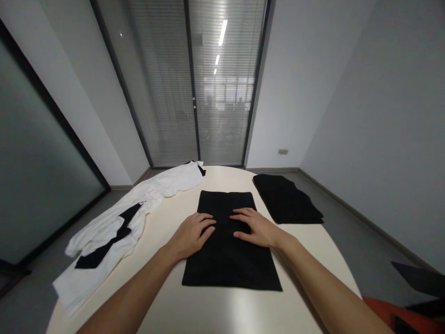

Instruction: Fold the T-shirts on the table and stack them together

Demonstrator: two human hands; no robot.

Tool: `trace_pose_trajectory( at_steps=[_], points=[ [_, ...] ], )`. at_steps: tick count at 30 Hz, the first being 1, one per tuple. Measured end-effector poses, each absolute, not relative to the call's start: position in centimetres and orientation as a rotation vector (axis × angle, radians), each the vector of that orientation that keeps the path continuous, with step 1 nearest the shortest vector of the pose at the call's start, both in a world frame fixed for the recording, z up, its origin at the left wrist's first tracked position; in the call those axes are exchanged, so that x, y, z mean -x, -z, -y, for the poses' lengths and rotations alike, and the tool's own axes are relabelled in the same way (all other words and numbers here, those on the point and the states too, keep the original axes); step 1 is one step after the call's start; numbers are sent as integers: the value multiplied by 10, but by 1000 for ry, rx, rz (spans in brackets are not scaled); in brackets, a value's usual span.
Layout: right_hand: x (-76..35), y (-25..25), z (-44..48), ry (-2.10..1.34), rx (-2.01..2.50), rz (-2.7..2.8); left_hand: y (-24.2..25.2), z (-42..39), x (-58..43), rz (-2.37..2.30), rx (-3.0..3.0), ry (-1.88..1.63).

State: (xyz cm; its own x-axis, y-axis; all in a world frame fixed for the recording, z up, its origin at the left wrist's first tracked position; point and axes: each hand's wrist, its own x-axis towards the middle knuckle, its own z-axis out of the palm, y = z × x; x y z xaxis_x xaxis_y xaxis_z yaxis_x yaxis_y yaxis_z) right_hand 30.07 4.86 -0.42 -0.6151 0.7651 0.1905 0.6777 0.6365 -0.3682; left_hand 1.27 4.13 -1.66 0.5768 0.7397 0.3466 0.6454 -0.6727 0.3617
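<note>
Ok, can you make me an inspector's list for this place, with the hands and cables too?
Surface: pale table with a rounded edge.
Job's things: flat black cloth, roughly rectangular, in the middle.
Clutter: white clothing with black parts along the left; black fabric at the far right.
Hands: left hand and right hand lie open on the cloth.
Cables: nothing seen.
Surroundings: pale walls, glass panels with blinds, something red lower right.

Both hands (192,233) (260,228) palm-down, slightly apart
</note>
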Motion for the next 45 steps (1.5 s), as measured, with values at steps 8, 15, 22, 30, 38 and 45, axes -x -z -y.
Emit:
trace_pose_trajectory(
  at_steps=[8, 15, 22, 30, 38, 45],
  points=[
    [-298, -7, -47, -695, 1057, 2489, 13, -41, -15, -1317, -2505, -717],
    [-305, 14, -58, -349, 1200, 2378, 36, -53, -6, -1330, -2601, -701],
    [-310, 0, -54, -525, 1088, 2472, 23, -53, -9, -1389, -2565, -790],
    [-324, 13, -68, -285, 1451, 2268, 49, -68, 5, -1672, -2373, -946],
    [-325, 29, -73, -236, 1686, 2182, 49, -73, 6, -1632, -2263, -950],
    [-324, 27, -71, -291, 1639, 2151, 50, -71, 5, -1680, -2321, -867]
  ],
)
